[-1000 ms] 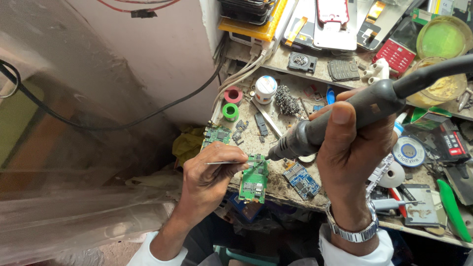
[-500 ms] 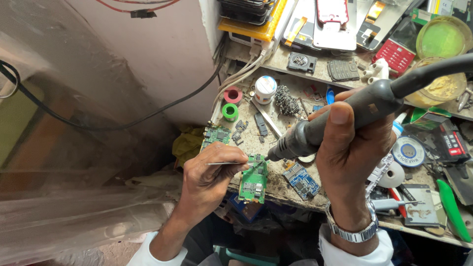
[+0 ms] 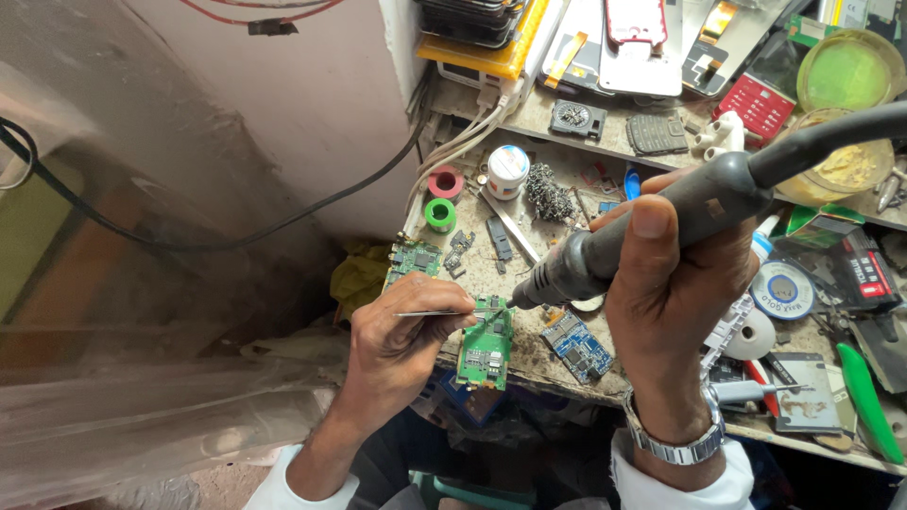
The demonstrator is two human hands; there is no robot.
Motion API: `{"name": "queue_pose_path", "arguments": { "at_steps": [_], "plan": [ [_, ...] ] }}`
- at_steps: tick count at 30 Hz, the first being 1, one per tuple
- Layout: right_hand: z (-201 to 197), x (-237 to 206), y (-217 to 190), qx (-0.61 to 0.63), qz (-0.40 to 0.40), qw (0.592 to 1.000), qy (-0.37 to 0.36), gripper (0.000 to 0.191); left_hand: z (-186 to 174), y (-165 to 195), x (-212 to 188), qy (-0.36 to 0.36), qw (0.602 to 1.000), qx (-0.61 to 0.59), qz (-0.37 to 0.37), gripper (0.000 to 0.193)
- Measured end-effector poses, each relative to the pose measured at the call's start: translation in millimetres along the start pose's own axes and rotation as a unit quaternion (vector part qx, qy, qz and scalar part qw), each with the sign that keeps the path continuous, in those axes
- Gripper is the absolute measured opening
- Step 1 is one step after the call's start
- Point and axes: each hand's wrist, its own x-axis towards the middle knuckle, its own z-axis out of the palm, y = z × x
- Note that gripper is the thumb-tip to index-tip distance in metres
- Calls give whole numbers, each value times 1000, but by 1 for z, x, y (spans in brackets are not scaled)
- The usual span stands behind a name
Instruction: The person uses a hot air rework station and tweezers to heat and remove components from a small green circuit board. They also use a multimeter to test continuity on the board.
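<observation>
The left hand (image 3: 402, 335) pinches thin tweezers (image 3: 439, 313), whose tips reach the top of a green board (image 3: 487, 345). The board lies tilted at the front edge of the bench (image 3: 529, 354), its lower end hanging just past that edge. Whether the tips grip a part cannot be made out; the spot is too small and partly covered by the fingers. The right hand (image 3: 675, 283) is wrapped tightly around a grey hot-air handle (image 3: 661, 222), its nozzle pointing down-left at the same end of the board, close above it; contact cannot be told. The handle's hose runs out of the picture at the right edge. That hand and its wrist, with a metal watch (image 3: 675, 439), hide much of the bench's right middle.

Just right of the board lies a blue board (image 3: 576, 345), near the front edge too. Another green board (image 3: 413, 257) sits at the left edge, a red ring (image 3: 445, 181) and a green ring (image 3: 439, 214) behind it toward the wall. A white tub (image 3: 508, 168) and a wad of metal wool (image 3: 548, 194) stand farther back. The rear shelf is crowded with phone parts, cut off by the top of the frame. Bare bench shows only in a narrow strip between the tweezers and the rings. Left of the bench, clear plastic sheet blurs what lies below.
</observation>
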Motion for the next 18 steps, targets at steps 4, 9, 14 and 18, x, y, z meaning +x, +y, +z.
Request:
{"name": "queue_pose_path", "arguments": {
  "at_steps": [4,9,14,18],
  "plan": [
    [-1,-1,1,-11,-4,1000,-1,35,0,1,0,0,1000,-3,-6,26],
    [-1,-1,2,-8,0,1000,-3,36,0,2,1,8,1000,4,6,26],
    [-1,-1,1,-1,2,1000,-2,37,0,1,2,11,1000,14,11,26],
    [-1,0,1,0,1,1000,1,36,0,1,1,10,1000,4,6,26]
  ]
}}
